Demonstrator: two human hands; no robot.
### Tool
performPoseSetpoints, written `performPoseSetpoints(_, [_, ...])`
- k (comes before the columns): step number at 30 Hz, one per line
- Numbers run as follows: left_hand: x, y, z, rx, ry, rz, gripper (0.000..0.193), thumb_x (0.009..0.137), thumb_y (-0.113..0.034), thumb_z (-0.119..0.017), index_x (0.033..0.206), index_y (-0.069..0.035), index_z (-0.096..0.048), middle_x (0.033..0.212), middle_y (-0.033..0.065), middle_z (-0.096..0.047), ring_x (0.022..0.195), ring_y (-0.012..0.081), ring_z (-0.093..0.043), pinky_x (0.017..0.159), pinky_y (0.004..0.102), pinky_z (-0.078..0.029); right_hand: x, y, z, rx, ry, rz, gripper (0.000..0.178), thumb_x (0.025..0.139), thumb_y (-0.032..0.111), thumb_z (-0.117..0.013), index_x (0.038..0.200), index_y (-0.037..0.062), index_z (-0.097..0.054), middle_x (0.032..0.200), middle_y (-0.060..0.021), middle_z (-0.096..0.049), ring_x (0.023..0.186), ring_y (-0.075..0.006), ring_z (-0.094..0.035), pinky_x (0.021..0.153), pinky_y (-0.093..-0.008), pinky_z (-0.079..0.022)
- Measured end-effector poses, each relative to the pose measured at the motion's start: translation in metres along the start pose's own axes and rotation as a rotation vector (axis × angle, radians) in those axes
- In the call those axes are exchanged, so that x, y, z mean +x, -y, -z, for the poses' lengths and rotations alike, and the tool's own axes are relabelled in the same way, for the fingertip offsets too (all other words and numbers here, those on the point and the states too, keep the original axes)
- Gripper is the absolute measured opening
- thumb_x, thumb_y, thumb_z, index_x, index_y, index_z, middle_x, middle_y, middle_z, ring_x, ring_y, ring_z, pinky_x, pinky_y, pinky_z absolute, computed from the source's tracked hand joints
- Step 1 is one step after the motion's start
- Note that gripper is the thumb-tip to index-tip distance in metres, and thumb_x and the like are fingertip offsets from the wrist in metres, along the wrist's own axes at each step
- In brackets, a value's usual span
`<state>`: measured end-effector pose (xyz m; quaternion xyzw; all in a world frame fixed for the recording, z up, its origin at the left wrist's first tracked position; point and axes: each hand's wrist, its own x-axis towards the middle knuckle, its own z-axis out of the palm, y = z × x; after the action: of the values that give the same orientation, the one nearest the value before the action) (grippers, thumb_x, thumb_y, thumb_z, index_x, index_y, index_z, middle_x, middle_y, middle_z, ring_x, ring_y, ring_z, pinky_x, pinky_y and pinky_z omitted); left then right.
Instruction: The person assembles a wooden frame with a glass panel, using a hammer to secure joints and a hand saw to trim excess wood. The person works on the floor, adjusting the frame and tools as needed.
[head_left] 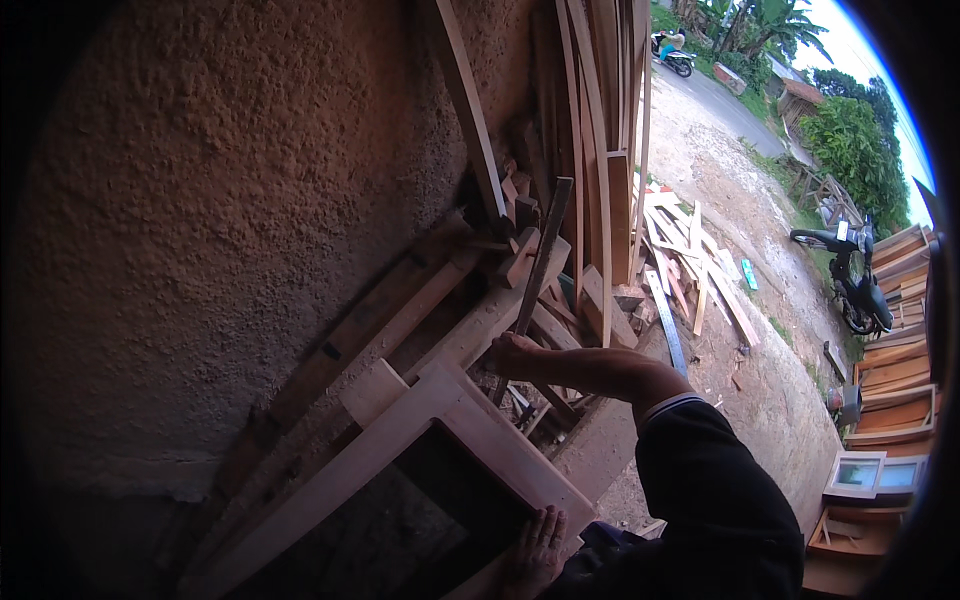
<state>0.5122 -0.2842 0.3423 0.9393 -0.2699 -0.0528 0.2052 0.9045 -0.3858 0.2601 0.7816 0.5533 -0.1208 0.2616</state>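
Note:
A pale wooden frame (400,425) with a dark opening lies tilted across the lower middle, one corner pointing away from me. My right hand (517,356) reaches in from the right, its fingers closed round a long, narrow dark bar (546,240). The bar stands up at a slant just beyond the frame's far corner; its exact kind is not clear. At the frame's near right corner, my left hand (541,552) rests with its fingers stretched flat on the wood. Its thumb is hidden.
Under the frame are thick beams (310,380) beside a rough wall (220,200). Long planks (590,130) lean upright beyond my right hand. Wood offcuts (690,250) litter the ground. A parked motorcycle (855,280) and stacked wooden frames (895,370) stand at the right.

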Motion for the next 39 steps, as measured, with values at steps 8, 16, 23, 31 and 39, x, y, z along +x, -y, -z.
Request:
performPoseSetpoints(8, [-0.002, -0.003, 0.006, -0.09, 0.007, 0.074, 0.064, 0.102, -0.038, -0.053, 0.153, -0.001, -0.042, 0.16, 0.018, -0.039, 0.151, 0.0314, -0.035, 0.124, 0.0446, -0.028, 0.039, 0.092, -0.04, 0.305, 0.504, -0.12, 0.031, 0.078, 0.022, -0.083, 0.108, 0.0148, -0.08, 0.115, -0.0117, -0.075, 0.108, -0.0312, -0.072, 0.077, -0.0479, -0.058])
performPoseSetpoints(16, [-0.007, -0.004, -0.005, -0.065, 0.01, 0.083, 0.068, 0.1, -0.041, -0.054, 0.155, -0.003, -0.04, 0.163, 0.0168, -0.035, 0.154, 0.0309, -0.029, 0.124, 0.0449, -0.027, -0.005, 0.078, -0.079, 0.425, 0.507, -0.147, 0.025, 0.083, 0.02, -0.075, 0.106, 0.0096, -0.079, 0.117, -0.0144, -0.075, 0.111, -0.031, -0.071, 0.083, -0.0496, -0.058])
performPoseSetpoints(23, [-0.004, -0.003, 0.006, -0.046, 0.012, 0.069, 0.071, 0.098, -0.04, -0.057, 0.155, -0.002, -0.039, 0.163, 0.0168, -0.035, 0.153, 0.0317, -0.029, 0.124, 0.0454, -0.027, -0.084, 0.081, -0.036, 0.698, 0.483, -0.408, 0.024, 0.083, 0.019, -0.072, 0.106, 0.0135, -0.078, 0.106, -0.0113, -0.076, 0.106, -0.0275, -0.072, 0.08, -0.0487, -0.057])
performPoseSetpoints(31, [-0.005, -0.003, 0.0, -0.029, 0.033, 0.05, 0.081, 0.092, -0.041, -0.066, 0.156, -0.002, -0.037, 0.163, 0.0194, -0.035, 0.153, 0.0335, -0.03, 0.122, 0.0478, -0.029, -0.172, 0.069, 0.016, 1.083, 0.456, -0.407, 0.043, 0.085, 0.002, -0.049, 0.126, 0.0029, -0.062, 0.072, -0.0182, -0.068, 0.057, -0.0275, -0.071, 0.041, -0.0404, -0.056])
performPoseSetpoints(39, [-0.006, -0.001, -0.011, -0.033, 0.008, 0.054, 0.081, 0.093, -0.042, -0.066, 0.157, -0.002, -0.036, 0.164, 0.0195, -0.033, 0.153, 0.033, -0.029, 0.123, 0.048, -0.027, -0.271, 0.088, 0.026, 1.495, 0.481, -0.822, 0.017, 0.1, 0.019, -0.049, 0.105, 0.0038, -0.056, 0.067, -0.0101, -0.059, 0.051, -0.0231, -0.064, 0.041, -0.0408, -0.055])
